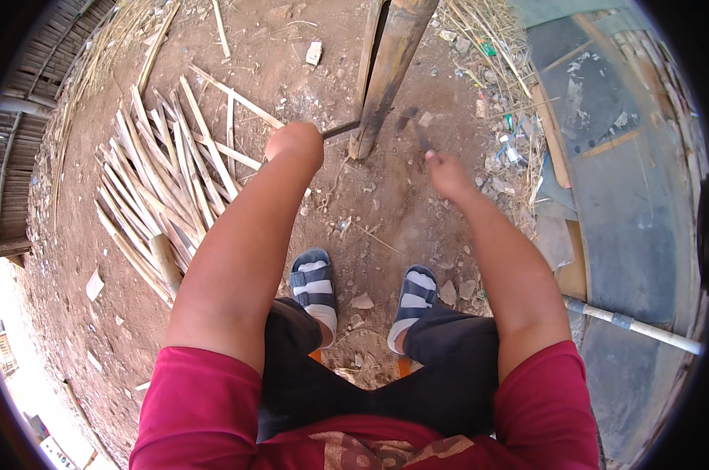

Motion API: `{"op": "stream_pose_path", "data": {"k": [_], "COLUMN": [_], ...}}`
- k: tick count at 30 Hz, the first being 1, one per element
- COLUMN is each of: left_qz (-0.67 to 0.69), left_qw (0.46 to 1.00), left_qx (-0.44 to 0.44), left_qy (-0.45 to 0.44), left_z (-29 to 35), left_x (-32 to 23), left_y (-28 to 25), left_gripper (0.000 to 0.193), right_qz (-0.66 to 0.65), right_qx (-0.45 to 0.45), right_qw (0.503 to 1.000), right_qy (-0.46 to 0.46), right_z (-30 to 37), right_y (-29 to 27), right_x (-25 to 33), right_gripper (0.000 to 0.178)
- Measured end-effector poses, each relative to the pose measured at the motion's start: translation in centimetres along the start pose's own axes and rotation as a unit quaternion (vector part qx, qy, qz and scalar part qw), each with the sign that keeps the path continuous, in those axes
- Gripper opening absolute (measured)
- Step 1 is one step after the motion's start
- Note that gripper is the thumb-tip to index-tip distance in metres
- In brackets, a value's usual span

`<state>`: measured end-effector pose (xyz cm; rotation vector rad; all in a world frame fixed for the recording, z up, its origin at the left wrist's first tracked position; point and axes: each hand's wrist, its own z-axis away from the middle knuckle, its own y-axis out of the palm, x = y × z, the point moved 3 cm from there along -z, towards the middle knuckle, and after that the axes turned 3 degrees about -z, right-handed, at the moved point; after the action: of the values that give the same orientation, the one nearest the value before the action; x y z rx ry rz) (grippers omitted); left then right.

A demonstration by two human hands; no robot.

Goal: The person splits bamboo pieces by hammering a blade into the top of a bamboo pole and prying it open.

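Note:
My left hand is closed round the grip of a dark, narrow-bladed knife. The blade reaches right to a bamboo pole, entering a split low on its left side. Above the blade, a strip of bamboo stands apart from the pole with a dark gap between. The pole's lower end is at the ground; its upper end runs out of view. Right of the pole, my right hand is closed on the handle of what looks like a hammer, smeared by motion and apart from the pole.
Split bamboo strips lie piled at the left, beside a short bamboo piece. Grey sheets and a pale pipe stand on the right. Stones and litter dot the dirt ground near my sandalled feet.

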<state>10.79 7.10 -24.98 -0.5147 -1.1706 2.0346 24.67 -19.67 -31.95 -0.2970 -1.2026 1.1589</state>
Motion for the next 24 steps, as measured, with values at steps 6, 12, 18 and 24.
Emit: {"op": "stream_pose_path", "data": {"k": [6, 12, 18, 24], "left_qz": [-0.007, -0.017, -0.008, -0.012], "left_qw": [1.0, 1.0, 1.0, 1.0], "left_qx": [-0.01, 0.002, 0.002, 0.011], "left_qy": [0.007, 0.01, 0.001, -0.002], "left_z": [-0.5, -0.6, -0.7, -0.5], "left_x": [0.0, -0.1, 0.6, 0.0], "left_y": [0.2, -0.1, 0.7, 0.4], "left_gripper": [0.028, 0.028, 0.029, 0.028], "right_qz": [-0.184, 0.052, -0.066, -0.056], "right_qx": [-0.232, -0.073, -0.169, -0.158], "right_qw": [0.954, 0.99, 0.978, 0.978], "right_qy": [-0.051, -0.113, -0.1, -0.128], "right_z": [-1.9, 0.7, -0.2, 0.0], "right_y": [-6.3, 0.6, -5.2, -0.6], "right_x": [4.2, 2.9, 5.7, 3.4], "right_gripper": [0.044, 0.043, 0.044, 0.045]}}
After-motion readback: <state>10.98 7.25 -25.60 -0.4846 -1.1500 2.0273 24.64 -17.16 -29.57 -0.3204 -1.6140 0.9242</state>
